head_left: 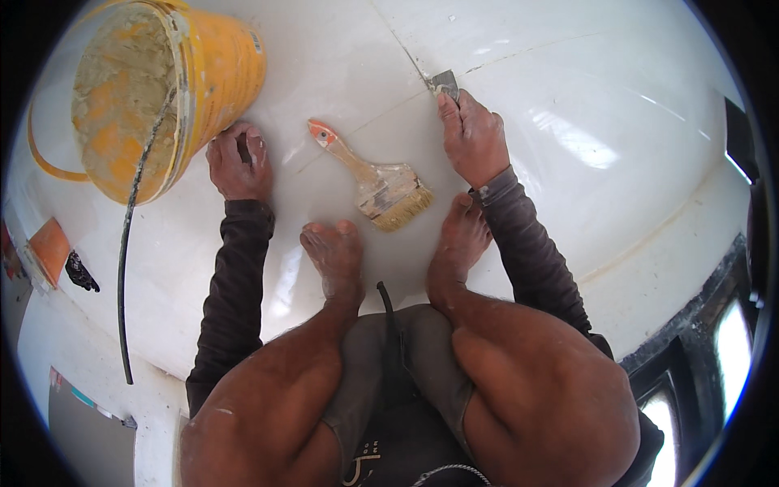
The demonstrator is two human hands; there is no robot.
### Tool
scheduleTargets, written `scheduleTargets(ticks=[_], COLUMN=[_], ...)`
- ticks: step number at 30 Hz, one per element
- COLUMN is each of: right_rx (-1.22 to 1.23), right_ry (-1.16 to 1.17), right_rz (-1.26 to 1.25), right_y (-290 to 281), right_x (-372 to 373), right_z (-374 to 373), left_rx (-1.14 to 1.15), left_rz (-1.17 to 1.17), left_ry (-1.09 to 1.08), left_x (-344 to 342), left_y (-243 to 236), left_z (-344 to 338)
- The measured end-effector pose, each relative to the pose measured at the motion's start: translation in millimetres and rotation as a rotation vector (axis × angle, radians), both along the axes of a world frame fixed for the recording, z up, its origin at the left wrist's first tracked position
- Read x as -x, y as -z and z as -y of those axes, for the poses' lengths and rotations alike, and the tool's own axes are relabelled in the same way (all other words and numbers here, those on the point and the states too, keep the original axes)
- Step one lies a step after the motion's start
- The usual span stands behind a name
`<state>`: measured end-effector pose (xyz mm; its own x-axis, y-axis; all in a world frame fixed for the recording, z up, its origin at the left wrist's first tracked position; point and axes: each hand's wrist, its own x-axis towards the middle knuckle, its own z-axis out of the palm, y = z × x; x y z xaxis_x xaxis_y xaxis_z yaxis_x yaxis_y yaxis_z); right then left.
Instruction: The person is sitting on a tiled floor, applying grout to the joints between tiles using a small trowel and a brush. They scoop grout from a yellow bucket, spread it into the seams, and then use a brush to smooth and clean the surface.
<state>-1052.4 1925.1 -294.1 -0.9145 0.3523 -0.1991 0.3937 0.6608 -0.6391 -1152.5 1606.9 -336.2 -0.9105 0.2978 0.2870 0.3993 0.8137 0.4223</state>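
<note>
My right hand [475,140] pinches a small flat scraper [445,82] with a dark blade. The blade lies at the crossing of two thin joint lines in the glossy white tile floor [535,97]. My left hand [242,162] is curled closed, low beside the yellow bucket [219,65]; whatever its fingers may hold is hidden. That bucket, its mouth facing left in view, contains pale, clay-coloured paste [122,97]. A thin dark rod [134,211] leans out over its rim. Between my hands lies a wide paintbrush [381,191] with a worn, orange-tipped handle and tan bristles.
My bare feet [333,256] stand on the tiles just nearer than the brush. At the left are an orange piece [50,250] and a crumpled black scrap [81,272]. Dark framing with bright panes [734,349] borders the lower right.
</note>
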Motion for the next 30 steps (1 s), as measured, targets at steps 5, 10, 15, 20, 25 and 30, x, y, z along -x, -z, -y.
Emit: scheduleTargets(ticks=[5,10,15,20,25,30], right_rx=[-0.077,0.175,-0.117,-0.034,-0.032,-0.085], right_ry=[-0.010,0.070,-0.031,0.018,0.031,-0.060], right_rz=[0.076,0.009,0.009,0.199,-0.027,-0.059], right_y=[2.7,6.8,10.7,18.3,13.7,-11.5], right_x=[6.2,9.8,13.5,-3.6,-0.5,53.5], right_z=[-0.5,-1.6,-1.5,1.9,6.1,8.5], left_rx=[-0.034,-0.026,-0.011,-0.036,0.000,-0.043], left_rz=[-0.053,-0.038,-0.041,-0.097,-0.075,-0.054], left_ry=[0.042,-0.003,-0.022,0.048,0.010,-0.026], left_x=[14.2,14.0,4.1,-7.7,3.7,16.8], left_y=[6.4,8.2,16.0,20.1,18.2,9.7], left_z=[-0.4,-2.4,-3.7,-1.9,0.5,-0.3])
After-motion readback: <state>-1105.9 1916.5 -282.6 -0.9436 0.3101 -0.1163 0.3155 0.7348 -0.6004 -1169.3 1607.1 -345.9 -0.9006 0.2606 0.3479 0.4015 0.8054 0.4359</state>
